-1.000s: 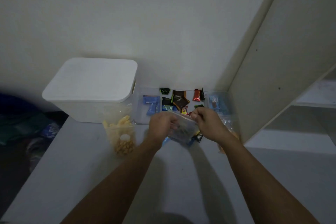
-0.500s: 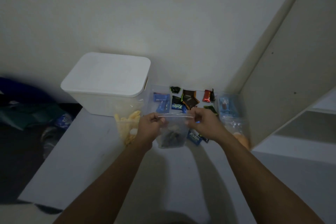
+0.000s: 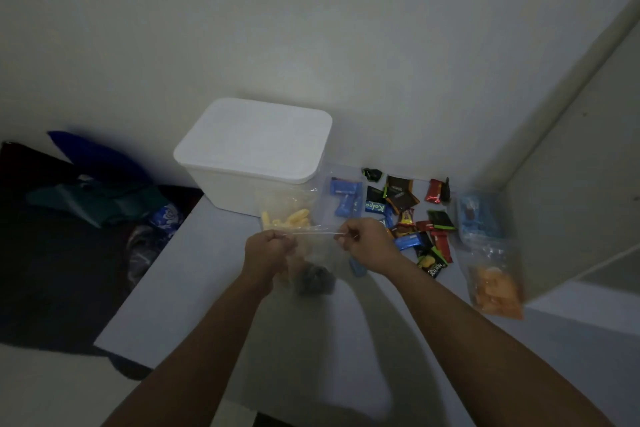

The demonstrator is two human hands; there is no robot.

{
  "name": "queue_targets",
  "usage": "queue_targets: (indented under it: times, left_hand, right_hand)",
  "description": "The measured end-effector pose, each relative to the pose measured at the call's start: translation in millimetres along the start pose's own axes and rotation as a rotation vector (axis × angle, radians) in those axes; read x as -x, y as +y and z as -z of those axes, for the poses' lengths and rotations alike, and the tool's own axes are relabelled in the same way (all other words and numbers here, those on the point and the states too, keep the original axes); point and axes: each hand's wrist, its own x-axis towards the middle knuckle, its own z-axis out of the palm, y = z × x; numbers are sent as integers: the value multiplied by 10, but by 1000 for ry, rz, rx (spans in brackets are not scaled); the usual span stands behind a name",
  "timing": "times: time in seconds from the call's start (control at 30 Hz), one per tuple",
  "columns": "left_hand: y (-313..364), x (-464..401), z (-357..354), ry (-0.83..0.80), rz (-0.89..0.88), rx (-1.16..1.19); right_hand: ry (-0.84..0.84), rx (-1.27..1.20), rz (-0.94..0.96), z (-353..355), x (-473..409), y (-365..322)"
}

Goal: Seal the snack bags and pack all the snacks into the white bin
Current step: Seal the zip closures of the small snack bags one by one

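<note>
Both hands, left (image 3: 268, 248) and right (image 3: 362, 241), have pulled the bag (image 3: 313, 253) top taut, pinching its ends; sealing looks underway, bin (image 3: 252, 152) still lidded.

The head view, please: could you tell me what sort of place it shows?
Probably a room in a home, perhaps a bedroom or storage corner, dimly lit. A plain white table stands against a bare wall, a white shelf unit is at the right, and crumpled clothes lie at the left.
</note>
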Motion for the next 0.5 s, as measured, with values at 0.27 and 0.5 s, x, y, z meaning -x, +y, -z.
queue_targets:
  times: [0.27,0.5]
  left_hand:
    - [-53,-189,224,-17,-124,-178]
    - [88,-277,43,57,-674,-355]
  right_hand:
    - [-32,51,-48,-194,-128,-114]
    - [-61,-42,-209,109,-65,-47]
